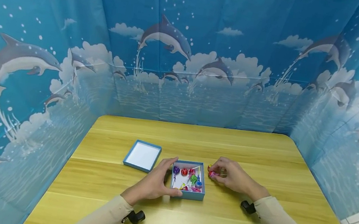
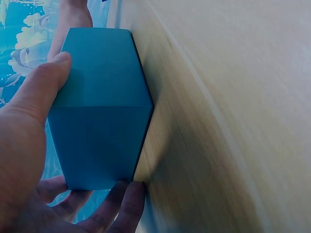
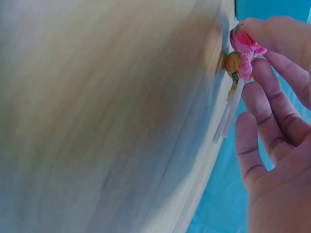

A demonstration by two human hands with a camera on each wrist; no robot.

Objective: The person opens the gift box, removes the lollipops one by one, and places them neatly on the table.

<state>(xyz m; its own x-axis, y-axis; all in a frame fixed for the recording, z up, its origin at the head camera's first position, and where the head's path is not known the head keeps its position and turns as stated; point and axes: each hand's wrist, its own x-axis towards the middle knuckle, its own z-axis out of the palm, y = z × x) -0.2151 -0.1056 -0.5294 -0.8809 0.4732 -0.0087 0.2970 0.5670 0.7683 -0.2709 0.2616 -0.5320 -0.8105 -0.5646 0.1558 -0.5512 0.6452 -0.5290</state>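
Observation:
A blue open box (image 1: 193, 196) with several wrapped lollipops inside stands on the table. Purple (image 1: 176, 170), red (image 1: 184, 171) and green (image 1: 193, 179) lollipops show among them. My left hand (image 1: 156, 181) grips the box from its left side, thumb at the near wall and fingers at the far one. Just right of the box, my right hand (image 1: 236, 177) pinches a pink lollipop (image 3: 239, 39) between thumb and fingers. A yellow lollipop (image 3: 233, 62) sits right beside the pink one, their white sticks side by side.
The box's blue lid (image 1: 142, 155), white inside facing up, lies left of the box. Under everything is a yellow wood-grain table (image 1: 114, 190). A blue dolphin-print curtain (image 1: 181, 101) hangs around its back and sides.

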